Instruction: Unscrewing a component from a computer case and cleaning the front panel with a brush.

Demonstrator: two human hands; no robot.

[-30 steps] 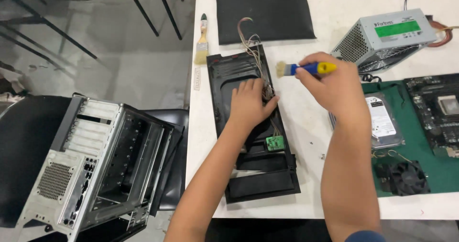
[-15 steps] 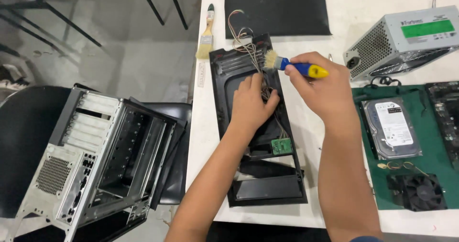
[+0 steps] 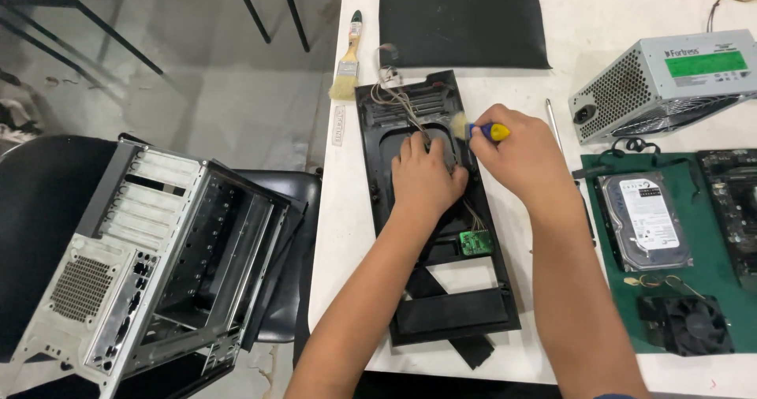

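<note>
While gripped, brush [image 3: 473, 129] meets panel [image 3: 410, 131].

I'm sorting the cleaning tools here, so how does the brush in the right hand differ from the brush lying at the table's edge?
The brush in the right hand has a blue and yellow handle; the loose brush has a pale wooden handle with a dark tip. The held brush is gripped with its bristles against the black panel; the loose one lies untouched on the white table. The held brush looks smaller. Both have light bristles.
</note>
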